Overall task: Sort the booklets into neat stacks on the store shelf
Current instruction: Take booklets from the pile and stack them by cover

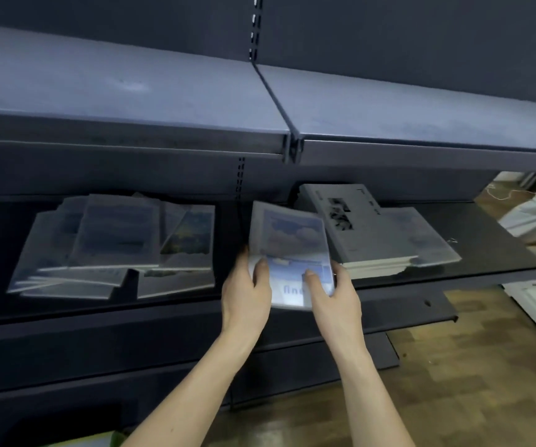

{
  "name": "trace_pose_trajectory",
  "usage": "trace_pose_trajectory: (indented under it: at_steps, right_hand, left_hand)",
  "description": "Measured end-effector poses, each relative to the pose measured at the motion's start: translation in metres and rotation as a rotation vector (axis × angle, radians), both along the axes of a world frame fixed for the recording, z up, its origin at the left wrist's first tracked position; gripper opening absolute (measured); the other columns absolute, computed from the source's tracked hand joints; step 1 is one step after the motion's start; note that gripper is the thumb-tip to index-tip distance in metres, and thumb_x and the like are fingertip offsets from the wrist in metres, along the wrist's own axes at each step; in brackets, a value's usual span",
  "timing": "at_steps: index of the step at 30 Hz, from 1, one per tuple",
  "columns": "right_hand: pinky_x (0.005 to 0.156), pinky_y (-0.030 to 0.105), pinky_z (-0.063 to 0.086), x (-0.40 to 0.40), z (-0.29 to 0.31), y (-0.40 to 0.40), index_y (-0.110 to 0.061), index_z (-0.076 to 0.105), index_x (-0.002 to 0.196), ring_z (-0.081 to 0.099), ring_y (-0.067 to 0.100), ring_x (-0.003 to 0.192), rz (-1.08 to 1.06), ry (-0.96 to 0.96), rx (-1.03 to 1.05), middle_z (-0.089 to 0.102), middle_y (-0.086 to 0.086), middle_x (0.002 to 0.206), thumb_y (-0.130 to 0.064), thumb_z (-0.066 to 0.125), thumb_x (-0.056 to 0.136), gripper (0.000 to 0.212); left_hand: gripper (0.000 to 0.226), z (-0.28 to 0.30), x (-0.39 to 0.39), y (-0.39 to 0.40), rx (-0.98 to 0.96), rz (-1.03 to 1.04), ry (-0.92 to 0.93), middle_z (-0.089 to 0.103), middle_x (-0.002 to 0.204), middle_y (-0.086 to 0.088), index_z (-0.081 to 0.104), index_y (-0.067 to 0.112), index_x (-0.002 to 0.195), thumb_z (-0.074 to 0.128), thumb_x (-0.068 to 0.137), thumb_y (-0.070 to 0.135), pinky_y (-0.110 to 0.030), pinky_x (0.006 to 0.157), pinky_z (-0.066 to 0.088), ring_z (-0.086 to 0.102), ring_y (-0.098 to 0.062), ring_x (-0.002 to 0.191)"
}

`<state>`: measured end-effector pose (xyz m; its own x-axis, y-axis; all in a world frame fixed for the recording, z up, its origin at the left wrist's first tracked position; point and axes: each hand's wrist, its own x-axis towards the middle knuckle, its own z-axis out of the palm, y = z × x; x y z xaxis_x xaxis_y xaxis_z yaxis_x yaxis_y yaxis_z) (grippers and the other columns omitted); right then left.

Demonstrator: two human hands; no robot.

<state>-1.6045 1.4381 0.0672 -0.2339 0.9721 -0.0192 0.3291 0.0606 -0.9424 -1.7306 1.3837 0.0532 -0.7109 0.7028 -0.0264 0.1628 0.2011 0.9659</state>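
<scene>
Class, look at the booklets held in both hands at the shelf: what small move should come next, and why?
Probably lower the held booklets onto the bare shelf between the piles. The left hand and right hand grip their near edge, and the left pile is splayed while the right stack shows a different cover.

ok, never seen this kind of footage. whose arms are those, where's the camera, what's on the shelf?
There is no robot here: a person wears one wide-angle camera on the head, looking forward and down, so the bare arms are their own. The left hand and right hand both grip a small bundle of cloud-cover booklets over the dark store shelf. On the shelf, a loose, fanned pile of booklets lies to the left and a squarer grey stack to the right. The upper shelf appears bare.
</scene>
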Motion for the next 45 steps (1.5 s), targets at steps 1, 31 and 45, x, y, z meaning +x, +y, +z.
trace_pose_trajectory:
  at_steps: [1, 31, 45]
  right_hand:
    - [0.069, 0.009, 0.043, 0.010, 0.000, 0.005, -0.035, 0.053, 0.121, 0.059, -0.012, 0.095, -0.009, 0.006, 0.002, 0.063, -0.023, 0.107, -0.038, 0.060, 0.095, 0.027]
    - [0.075, 0.012, 0.045, 0.253, -0.007, 0.179, -0.042, 0.056, 0.115, 0.058, -0.013, 0.099, -0.063, 0.153, -0.004, 0.065, -0.027, 0.106, -0.034, 0.062, 0.095, 0.022]
    - [0.076, 0.019, 0.044, 0.268, -0.021, 0.272, -0.027, 0.057, 0.124, 0.060, 0.004, 0.104, -0.098, 0.016, -0.007, 0.065, -0.014, 0.113, -0.036, 0.063, 0.092, 0.033]
  left_hand:
    - [0.052, 0.001, 0.009, 0.006, -0.002, -0.005, 0.007, 0.041, 0.152, 0.005, 0.034, 0.022, 0.152, 0.043, 0.103, 0.037, -0.025, 0.111, 0.030, 0.037, -0.016, 0.141]
    - [0.040, 0.018, 0.253, 0.184, 0.004, -0.147, 0.062, 0.051, 0.115, 0.034, 0.041, 0.036, 0.141, 0.046, 0.101, 0.033, -0.011, 0.080, 0.036, 0.049, 0.000, 0.112]
    - [0.028, -0.002, 0.267, 0.276, -0.127, -0.159, 0.095, 0.064, 0.103, 0.001, 0.050, 0.024, 0.120, 0.053, 0.095, 0.036, -0.036, 0.080, 0.053, 0.061, -0.019, 0.090]
